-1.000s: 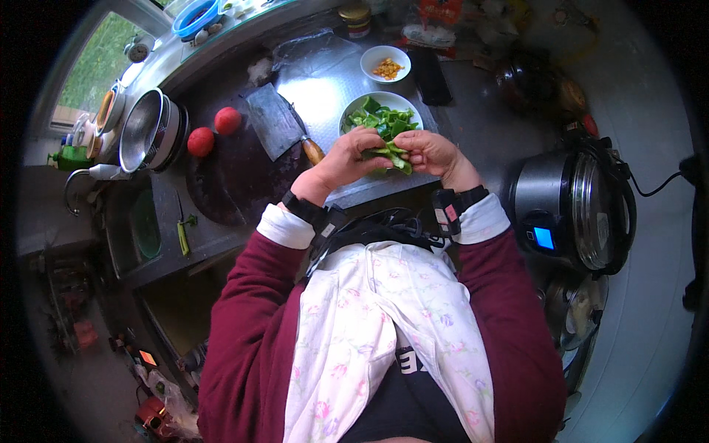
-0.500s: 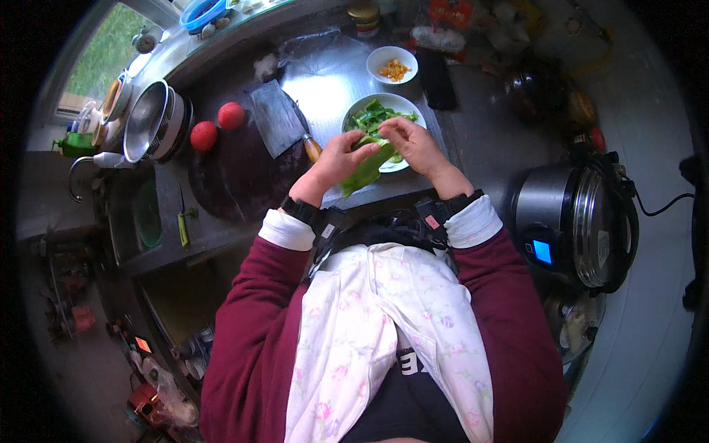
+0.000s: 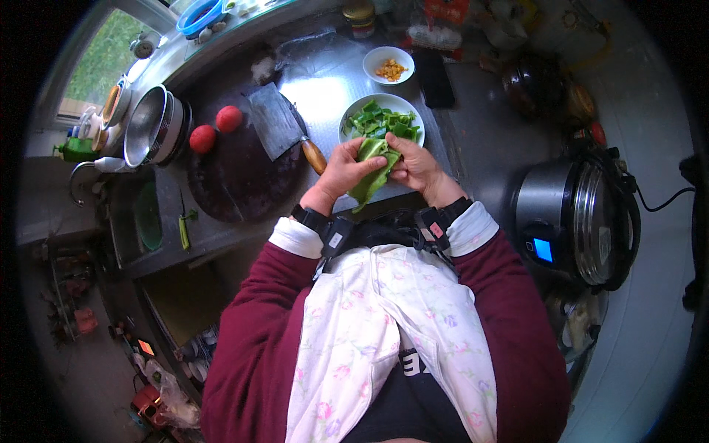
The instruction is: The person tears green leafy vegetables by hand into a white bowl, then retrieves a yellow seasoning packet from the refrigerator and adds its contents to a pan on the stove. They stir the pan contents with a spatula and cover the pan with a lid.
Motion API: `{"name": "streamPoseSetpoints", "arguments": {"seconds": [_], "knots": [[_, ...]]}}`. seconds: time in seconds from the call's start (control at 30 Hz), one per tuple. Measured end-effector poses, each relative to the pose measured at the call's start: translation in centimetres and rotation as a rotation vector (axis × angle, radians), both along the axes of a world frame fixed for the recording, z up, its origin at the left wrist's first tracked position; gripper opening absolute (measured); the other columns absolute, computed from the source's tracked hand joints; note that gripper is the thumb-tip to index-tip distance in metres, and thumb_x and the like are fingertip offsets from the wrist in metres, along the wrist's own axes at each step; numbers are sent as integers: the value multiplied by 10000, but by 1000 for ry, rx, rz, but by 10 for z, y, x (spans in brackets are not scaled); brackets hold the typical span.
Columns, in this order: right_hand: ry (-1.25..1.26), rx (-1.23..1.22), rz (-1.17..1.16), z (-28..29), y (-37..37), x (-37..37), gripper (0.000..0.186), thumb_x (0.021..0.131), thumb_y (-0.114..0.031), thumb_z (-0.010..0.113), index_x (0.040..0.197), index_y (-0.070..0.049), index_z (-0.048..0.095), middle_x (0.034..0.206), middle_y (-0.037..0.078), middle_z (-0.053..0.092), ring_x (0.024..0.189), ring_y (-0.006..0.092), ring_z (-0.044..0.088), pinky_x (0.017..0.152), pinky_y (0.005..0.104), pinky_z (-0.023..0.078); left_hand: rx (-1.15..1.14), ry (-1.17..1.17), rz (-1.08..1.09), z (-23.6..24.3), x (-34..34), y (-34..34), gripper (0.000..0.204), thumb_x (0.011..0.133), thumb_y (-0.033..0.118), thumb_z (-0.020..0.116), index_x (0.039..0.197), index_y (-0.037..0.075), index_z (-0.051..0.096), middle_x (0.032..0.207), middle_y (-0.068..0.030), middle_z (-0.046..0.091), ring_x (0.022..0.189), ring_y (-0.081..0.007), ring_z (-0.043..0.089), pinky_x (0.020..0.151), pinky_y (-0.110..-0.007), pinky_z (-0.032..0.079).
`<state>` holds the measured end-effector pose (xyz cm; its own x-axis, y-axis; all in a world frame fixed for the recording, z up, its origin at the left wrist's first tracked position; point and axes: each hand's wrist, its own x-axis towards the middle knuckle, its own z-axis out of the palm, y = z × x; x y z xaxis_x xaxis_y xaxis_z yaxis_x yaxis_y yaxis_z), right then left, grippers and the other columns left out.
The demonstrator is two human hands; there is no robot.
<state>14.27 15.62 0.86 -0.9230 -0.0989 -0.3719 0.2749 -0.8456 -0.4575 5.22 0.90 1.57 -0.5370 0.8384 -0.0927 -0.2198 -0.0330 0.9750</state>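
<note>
A long, wrinkled green pepper [image 3: 369,184], opened flat, is held between my two hands near the front edge of the counter. My left hand [image 3: 344,176] grips its left side, thumb lying on top. At its upper right end, my right hand [image 3: 422,171] pinches it with thumb and fingers. Just beyond my fingers stands a white bowl [image 3: 421,134] with torn green pepper pieces [image 3: 378,119] in it. Left of my left hand, a cleaver [image 3: 273,122] with a wooden handle lies on a dark round cutting board [image 3: 236,177].
Two red tomatoes [image 3: 202,139] sit on the board's left part. A small white bowl [image 3: 373,65] of chopped orange bits and a black phone-like slab [image 3: 434,80] lie farther back. Stacked metal basins [image 3: 145,125] and a green-handled knife [image 3: 184,230] are left; an electric cooker [image 3: 550,214] stands right.
My right hand has come down from above the bowl onto the pepper. Both hands have drawn slightly toward me with it, showing more of the pieces in the bowl.
</note>
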Motion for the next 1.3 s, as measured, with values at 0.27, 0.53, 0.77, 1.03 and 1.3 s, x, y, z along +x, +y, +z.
{"name": "streamPoseSetpoints", "arguments": {"seconds": [0.27,0.53,0.77,1.03,1.3], "knots": [[-37,44,-344,-14,-3,-9,279,892,-362,495,879,-96,578,651,-46,479,449,31,319,402,159,266,70,-148,149,-13,1,-7,274,792,90,644,1032,9,539,910,-16,597,802,-85,552,711,-220,456],[112,1417,-399,-28,7,-23,317,856,-277,563,980,15,568,965,132,602,822,186,586,730,298,468,24,-195,223,-17,-6,-11,278,865,139,547,1106,17,480,988,-46,566,880,-110,545,751,-238,452],[205,1257,-382,-19,-23,-12,228,789,-142,630,941,15,565,804,84,616,697,138,566,633,266,455,-109,-324,482,-17,8,10,245,928,231,434,1061,29,475,951,-49,544,840,-105,506,730,-247,428],[190,1111,-296,5,-27,-8,187,835,-96,592,990,4,563,866,17,597,766,74,542,682,203,444,268,-376,442,-15,14,24,313,953,302,319,1027,60,502,967,-56,562,849,-136,549,724,-261,458],[203,686,-257,4,-25,-32,144,835,-65,572,958,8,582,865,16,609,772,70,548,681,212,451,371,-798,266,-11,10,32,471,894,492,390,1087,74,487,1001,-73,554,908,-179,557,798,-306,462]]}}
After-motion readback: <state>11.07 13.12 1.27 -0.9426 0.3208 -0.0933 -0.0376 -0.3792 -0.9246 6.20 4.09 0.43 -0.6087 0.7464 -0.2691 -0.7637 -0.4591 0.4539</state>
